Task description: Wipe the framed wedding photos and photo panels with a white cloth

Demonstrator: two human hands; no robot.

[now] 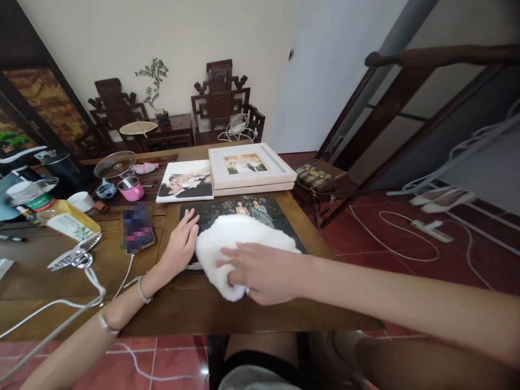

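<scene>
A fluffy white cloth (231, 238) lies bunched over a dark photo panel (215, 210) on the wooden table. My right hand (260, 271) grips the cloth near its front edge, with fingers curled into the pile. At the panel's left edge rests my left hand (182, 241), its fingers stretched out and touching the panel. Two figures on the panel show above the cloth; most of its lower part is covered.
Behind the panel are a white photo album (239, 184) and a bordered photo print (170, 196). To the left are a phone (138, 230) on a cable, a yellow bottle (77, 219), a hair claw (75, 255) and a pink cup (132, 189). A wooden chair (385, 100) stands right.
</scene>
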